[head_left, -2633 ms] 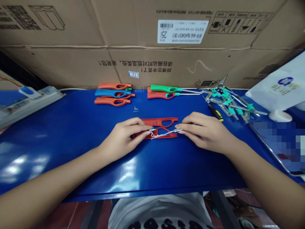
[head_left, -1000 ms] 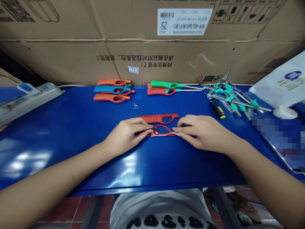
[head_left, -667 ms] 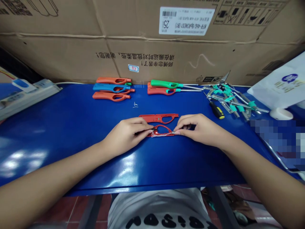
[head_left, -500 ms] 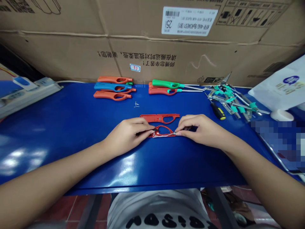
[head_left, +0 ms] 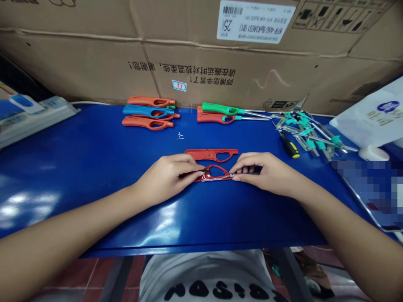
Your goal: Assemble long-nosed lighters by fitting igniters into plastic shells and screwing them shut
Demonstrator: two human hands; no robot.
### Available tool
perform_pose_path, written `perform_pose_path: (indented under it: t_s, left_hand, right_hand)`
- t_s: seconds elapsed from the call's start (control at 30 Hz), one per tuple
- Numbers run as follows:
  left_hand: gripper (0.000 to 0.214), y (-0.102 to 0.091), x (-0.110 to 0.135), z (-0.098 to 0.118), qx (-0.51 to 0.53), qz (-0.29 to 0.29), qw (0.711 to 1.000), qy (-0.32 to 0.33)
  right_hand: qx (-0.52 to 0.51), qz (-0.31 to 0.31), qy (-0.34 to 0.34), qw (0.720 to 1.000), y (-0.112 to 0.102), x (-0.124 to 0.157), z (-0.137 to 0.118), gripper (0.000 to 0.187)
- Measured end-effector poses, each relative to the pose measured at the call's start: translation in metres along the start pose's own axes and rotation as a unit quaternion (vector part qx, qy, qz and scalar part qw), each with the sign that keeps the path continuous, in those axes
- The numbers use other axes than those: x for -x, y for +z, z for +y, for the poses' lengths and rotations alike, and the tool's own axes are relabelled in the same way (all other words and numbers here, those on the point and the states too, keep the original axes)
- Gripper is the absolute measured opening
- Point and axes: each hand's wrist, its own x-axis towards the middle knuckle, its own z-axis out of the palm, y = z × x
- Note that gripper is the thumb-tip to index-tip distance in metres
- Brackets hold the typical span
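Note:
A red lighter-handle half shell (head_left: 215,172) lies on the blue table (head_left: 94,167) between my hands, with thin white wires along its lower edge. My left hand (head_left: 166,176) pinches the shell's left end, fingers closed. At the shell's right end my right hand (head_left: 264,172) pinches a small metal tip joined to the wires. A second red half shell (head_left: 211,154) lies just behind, touched by neither hand.
At the back stand orange and blue handles (head_left: 147,112), green and red assembled lighters (head_left: 226,114), a heap of metal nozzle parts (head_left: 308,132) and a yellow-black screwdriver (head_left: 289,147). A cardboard box wall (head_left: 189,54), a power strip (head_left: 34,117) and a white bag (head_left: 374,113) border the table.
My right hand has moved left, bringing the metal tip from beyond the shell's right end onto it. The wires now lie bunched along the shell. The left hand has hardly moved.

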Motion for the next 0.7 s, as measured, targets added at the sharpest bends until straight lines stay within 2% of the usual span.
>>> perform_pose_path:
  t_s: [0.13, 0.43, 0.6, 0.7]
  left_hand:
    - [0.017, 0.001, 0.0, 0.001, 0.002, 0.002, 1.0, 0.002]
    - [0.018, 0.002, 0.003, 0.006, 0.001, -0.026, 1.0, -0.001]
    - [0.018, 0.001, 0.003, 0.007, 0.001, -0.028, 1.0, -0.002]
    - [0.018, 0.0, 0.003, 0.007, -0.001, -0.029, 1.0, -0.001]
  right_hand:
    - [0.002, -0.001, 0.019, 1.0, -0.001, -0.001, 0.001, 0.021]
    - [0.037, -0.019, 0.017, 0.999, 0.0, 0.004, -0.005, 0.015]
    - [0.093, -0.012, -0.038, 0.995, -0.002, 0.007, -0.002, 0.012]
    - [0.154, -0.028, -0.082, 0.984, -0.005, 0.012, 0.003, 0.012]
